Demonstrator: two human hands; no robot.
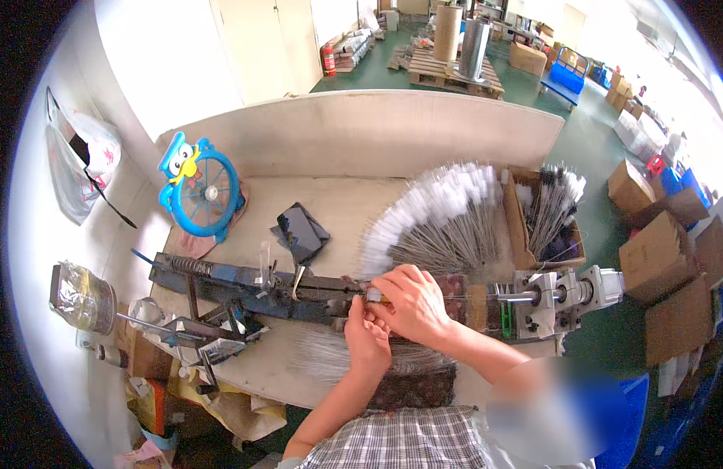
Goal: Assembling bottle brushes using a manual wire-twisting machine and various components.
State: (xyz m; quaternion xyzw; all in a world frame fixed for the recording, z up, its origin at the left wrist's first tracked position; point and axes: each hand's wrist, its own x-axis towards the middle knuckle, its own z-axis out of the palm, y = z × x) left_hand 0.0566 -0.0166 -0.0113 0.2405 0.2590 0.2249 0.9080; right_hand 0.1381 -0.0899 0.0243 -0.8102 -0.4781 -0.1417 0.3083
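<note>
Head view, looking down on a workbench (314, 367). Both hands meeting at the middle of a long metal jig (244, 289) lying across the bench from left edge to right edge. Right hand (412, 301) curled over the top, fingers closed around a thin wire brush (374, 295) with a small white tip, held right at the jig. Left hand (367, 340) just below, fingertips pinched up against the same brush, touching the right hand. Exact grip of left fingertips partly hidden behind the right hand.

Jig: blue bar with a spring at the left end, grey motor block (568, 291) at the right end, near the bench's right edge.

Behind the hands, toward the back right of the bench: fanned pile of white-tipped wire brushes (439, 219). Cardboard box (520, 227) just beside it at the back right corner, holding more brushes. Bundle of bare wires (330, 359) along the front edge, under the left forearm.

Black phone in a pouch (300, 230) mid-bench, behind the jig. Blue toy fan (201, 191) upright at the back left corner. Plastic jar (84, 297) off the left edge. Beige board (361, 129) standing along the back edge.
</note>
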